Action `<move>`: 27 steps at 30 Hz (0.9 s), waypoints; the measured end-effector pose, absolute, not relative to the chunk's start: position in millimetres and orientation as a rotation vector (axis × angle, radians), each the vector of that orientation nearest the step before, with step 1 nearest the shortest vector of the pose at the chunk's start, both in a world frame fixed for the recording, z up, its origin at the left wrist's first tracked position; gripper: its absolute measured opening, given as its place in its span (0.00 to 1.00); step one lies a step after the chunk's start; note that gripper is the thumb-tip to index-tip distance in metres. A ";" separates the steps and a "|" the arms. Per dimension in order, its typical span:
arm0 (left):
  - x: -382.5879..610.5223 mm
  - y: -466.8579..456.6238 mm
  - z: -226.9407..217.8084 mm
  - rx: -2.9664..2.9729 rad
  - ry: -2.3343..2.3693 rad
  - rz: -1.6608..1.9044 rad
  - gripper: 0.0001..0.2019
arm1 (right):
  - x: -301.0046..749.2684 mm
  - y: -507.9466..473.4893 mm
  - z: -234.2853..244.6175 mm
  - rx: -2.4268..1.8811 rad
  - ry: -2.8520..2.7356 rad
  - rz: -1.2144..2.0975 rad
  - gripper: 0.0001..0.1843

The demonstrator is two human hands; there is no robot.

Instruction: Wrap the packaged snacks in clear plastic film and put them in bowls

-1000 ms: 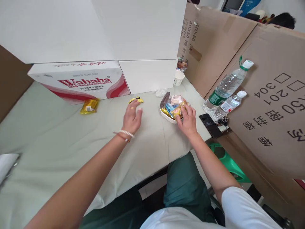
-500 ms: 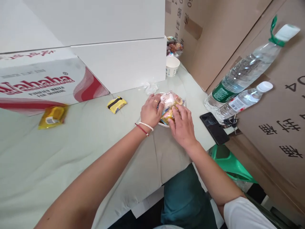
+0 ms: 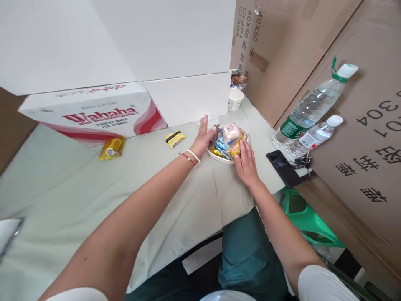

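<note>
A white bowl (image 3: 221, 159) heaped with several wrapped snacks stands in front of me on the cloth-covered table. My left hand (image 3: 204, 140) is at the bowl's left side, fingers stretched out and thumb apart, beside the packets. On the right side my right hand (image 3: 247, 164) rests with extended fingers against a yellow snack packet (image 3: 234, 149). A pink-and-white packet (image 3: 231, 131) tops the heap, with blue wrappers (image 3: 222, 145) under it. Neither hand is closed round anything that I can see.
Left of the bowl lie a yellow packet with a dark stripe (image 3: 175, 138) and a yellow snack bag (image 3: 112, 148), near a Wahaha carton (image 3: 106, 113). Two water bottles (image 3: 308, 110) (image 3: 313, 136) and a black phone (image 3: 282, 167) are at right. A paper cup (image 3: 235, 99) stands behind.
My left hand has lifted off the heap to the bowl's left edge, baring more snacks. My right hand has shifted slightly outward, still touching the packets. The camera view has turned a little left.
</note>
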State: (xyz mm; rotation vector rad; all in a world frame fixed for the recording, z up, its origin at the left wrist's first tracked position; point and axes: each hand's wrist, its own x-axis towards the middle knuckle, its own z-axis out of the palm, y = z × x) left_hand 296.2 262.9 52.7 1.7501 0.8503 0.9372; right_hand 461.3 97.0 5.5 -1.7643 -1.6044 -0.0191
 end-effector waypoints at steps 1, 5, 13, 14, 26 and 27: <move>284.9 256.6 55.7 1.694 0.902 0.943 0.41 | 463.6 96.5 7.7 -1.755 -1.608 0.004 0.36; 219.5 207.2 55.9 1.607 1.113 0.948 0.37 | 467.6 89.1 18.0 -1.723 -1.560 -0.002 0.38; 34.5 82.5 30.7 1.728 1.610 0.995 0.26 | 462.5 68.1 8.8 -1.739 -1.292 -0.100 0.38; 14.2 69.6 25.9 1.738 1.662 0.985 0.24 | 463.0 68.3 7.2 -1.749 -1.253 -0.066 0.37; -18.5 -8.2 -18.9 2.305 1.874 0.875 0.16 | 424.1 109.7 32.0 -2.035 -1.727 -0.464 0.32; -16.4 -7.9 -18.6 2.344 1.870 0.874 0.16 | 421.7 108.9 29.3 -2.065 -1.769 -0.474 0.30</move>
